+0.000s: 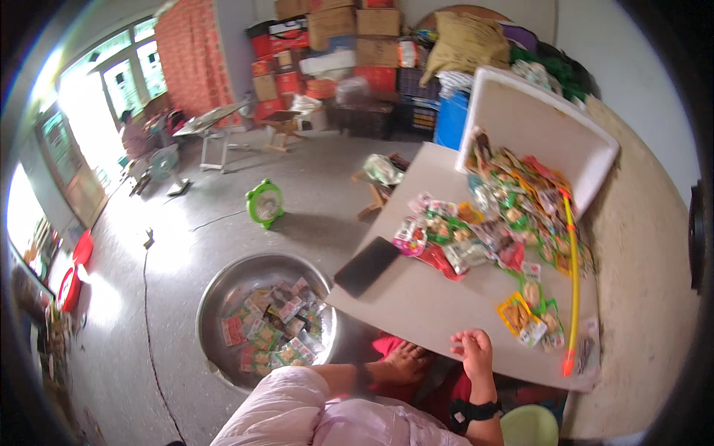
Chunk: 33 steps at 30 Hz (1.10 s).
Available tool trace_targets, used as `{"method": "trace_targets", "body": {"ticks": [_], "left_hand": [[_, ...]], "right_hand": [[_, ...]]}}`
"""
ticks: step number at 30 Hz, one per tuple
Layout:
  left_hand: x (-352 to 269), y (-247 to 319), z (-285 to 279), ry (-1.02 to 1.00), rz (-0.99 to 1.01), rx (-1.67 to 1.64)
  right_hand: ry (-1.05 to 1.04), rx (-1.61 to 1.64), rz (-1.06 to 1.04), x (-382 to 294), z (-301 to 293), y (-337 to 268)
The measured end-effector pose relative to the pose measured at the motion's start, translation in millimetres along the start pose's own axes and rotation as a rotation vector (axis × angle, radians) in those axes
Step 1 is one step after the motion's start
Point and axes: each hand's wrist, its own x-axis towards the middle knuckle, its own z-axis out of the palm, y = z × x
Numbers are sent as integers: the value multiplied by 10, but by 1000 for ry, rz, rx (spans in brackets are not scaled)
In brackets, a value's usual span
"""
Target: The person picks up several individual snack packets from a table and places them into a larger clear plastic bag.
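Note:
My left hand (406, 362) rests flat on my red trousers, fingers slightly spread, with nothing in it. Over the near edge of the table (413, 312) I hold up my right hand (474, 351), loosely curled; nothing shows between its fingers. Just beyond it lie a few sealed snack packets, one of them an orange packet (514, 313). A larger heap of snack packets (502, 223) spills from a tipped white foam box (541, 122). More packets (284, 323) lie in a wide metal basin (217, 312) at my left.
A dark flat rectangular object (367, 266) lies on the table's left edge. A yellow tube with orange ends (573, 279) lies along its right side. On the floor stand a green fan (265, 203) and a trailing cord (148, 323). A person (135, 136) sits near the bright doorway.

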Motion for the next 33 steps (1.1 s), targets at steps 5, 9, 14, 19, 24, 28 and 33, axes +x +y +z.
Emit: {"method": "trace_targets", "body": {"ticks": [5, 9, 14, 19, 24, 28, 33], "left_hand": [[19, -89, 214, 221, 56, -17], [23, -59, 158, 346, 116, 23], [46, -69, 183, 61, 26, -21], [67, -5, 85, -52, 1, 11], [75, 0, 103, -38, 36, 27], [129, 26, 132, -96, 88, 16], [144, 2, 326, 92, 188, -16]], "right_hand": [[33, -14, -21, -34, 76, -98], [33, -37, -43, -34, 73, -110], [43, -23, -26, -20, 65, -70], [48, -4, -35, -27, 70, -88], [32, 32, -46, -32, 77, -134], [60, -7, -12, -23, 78, -132], [77, 396, 91, -50, 198, -282]]}}
